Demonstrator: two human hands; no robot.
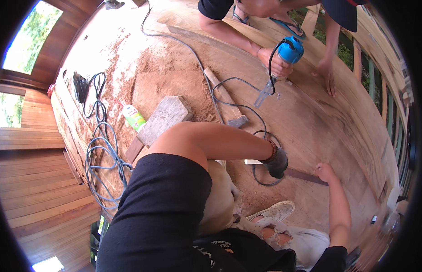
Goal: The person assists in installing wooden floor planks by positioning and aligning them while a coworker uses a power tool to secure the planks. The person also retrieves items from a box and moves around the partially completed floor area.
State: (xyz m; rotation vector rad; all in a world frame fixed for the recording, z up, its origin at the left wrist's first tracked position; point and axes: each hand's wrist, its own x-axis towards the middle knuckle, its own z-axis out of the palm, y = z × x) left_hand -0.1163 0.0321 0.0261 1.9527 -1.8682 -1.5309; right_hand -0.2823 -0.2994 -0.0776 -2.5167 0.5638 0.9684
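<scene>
My left hand (277, 164) wears a dark glove, with a beaded bracelet at its wrist. Its fingers look curled, and what they hold is hidden. A pale flat piece (252, 162) shows beside that wrist. From the glove, a narrow dark brown wood strip (306, 176) runs right across the broad wooden surface (306, 131). At the strip's other end is my bare right hand (327, 172), closed; whether it grips the strip cannot be made out. Across from me, a co-worker's hand (279, 65) holds a blue power tool (291, 50) with a clear base and dark cord.
A hammer (224, 96) with a wooden handle lies on the sawdust-covered wood. Left of it are a weathered wood block (167, 115) and a white-green bottle (133, 116). Coiled blue-grey cable (102, 156) lies farther left. A loop of cord passes by my left hand.
</scene>
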